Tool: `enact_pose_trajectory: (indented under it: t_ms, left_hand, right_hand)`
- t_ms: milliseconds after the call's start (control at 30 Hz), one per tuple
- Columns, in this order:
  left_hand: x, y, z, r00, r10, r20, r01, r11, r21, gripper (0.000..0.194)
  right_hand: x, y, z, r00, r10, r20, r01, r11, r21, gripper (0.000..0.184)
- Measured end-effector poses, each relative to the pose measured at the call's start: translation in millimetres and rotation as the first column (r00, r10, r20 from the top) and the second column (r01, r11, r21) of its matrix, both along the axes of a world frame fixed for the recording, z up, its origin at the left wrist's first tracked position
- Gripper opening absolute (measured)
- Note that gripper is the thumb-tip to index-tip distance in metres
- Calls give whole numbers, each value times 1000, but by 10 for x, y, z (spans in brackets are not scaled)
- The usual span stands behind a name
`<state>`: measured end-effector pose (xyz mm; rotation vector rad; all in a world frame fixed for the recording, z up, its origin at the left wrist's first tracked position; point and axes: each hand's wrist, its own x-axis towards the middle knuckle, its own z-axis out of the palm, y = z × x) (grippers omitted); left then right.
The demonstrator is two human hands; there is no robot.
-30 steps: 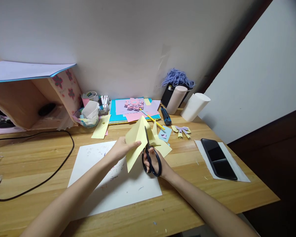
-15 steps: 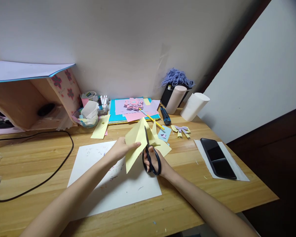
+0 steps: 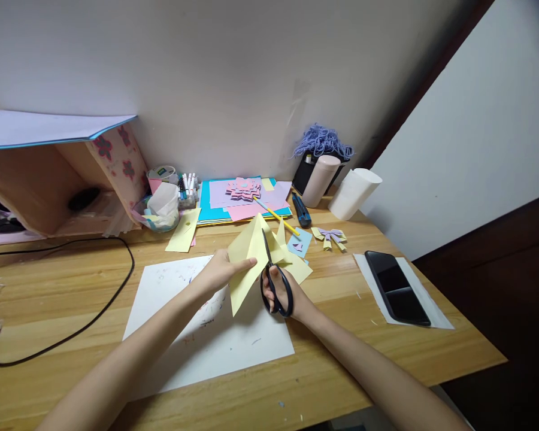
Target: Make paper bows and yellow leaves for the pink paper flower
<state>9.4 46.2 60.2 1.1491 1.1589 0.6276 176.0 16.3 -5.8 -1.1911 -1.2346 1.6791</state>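
Pinched between thumb and fingers of my left hand [image 3: 224, 269] is a folded sheet of pale yellow paper [image 3: 245, 278], held above a marked white sheet [image 3: 238, 347]. My right hand [image 3: 291, 296] grips black-handled scissors [image 3: 276, 293], with fingers through the loops. The dark blade lies along the yellow paper, pointing up and away from me. On the right of the blade, cut or folded points of the paper spread out. The fingers of my left hand behind the paper are hidden.
Beyond my hands lie a yellow pencil [image 3: 281, 219], a blue paper piece [image 3: 299, 242], a paper bow [image 3: 330, 236] and a utility knife [image 3: 301, 211]. Coloured sheets bear a pink paper flower [image 3: 244, 189]. A phone [image 3: 397, 288] lies right; a black cable [image 3: 94, 320] curves left.
The scissor handles have drawn slightly closer together and the blade tip has shifted a little left. My left hand keeps its hold on the yellow paper.
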Motion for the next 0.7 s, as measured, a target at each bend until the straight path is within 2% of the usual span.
enact_pose_trajectory:
  t_ms: [133, 500, 700]
  left_hand:
    - [-6, 0, -27, 1000, -21, 1, 21, 1000, 6, 48]
    - [5, -1, -6, 1000, -22, -10, 22, 1000, 0, 50]
    - [10, -11, -11, 999, -33, -42, 34, 999, 4, 46]
  right_hand:
    - [12, 9, -36, 998, 8, 56, -11, 999, 46, 67]
    - [-8, 27, 2, 999, -31, 20, 31, 999, -13, 61]
    - [4, 20, -2, 999, -13, 44, 12, 1000, 23, 66]
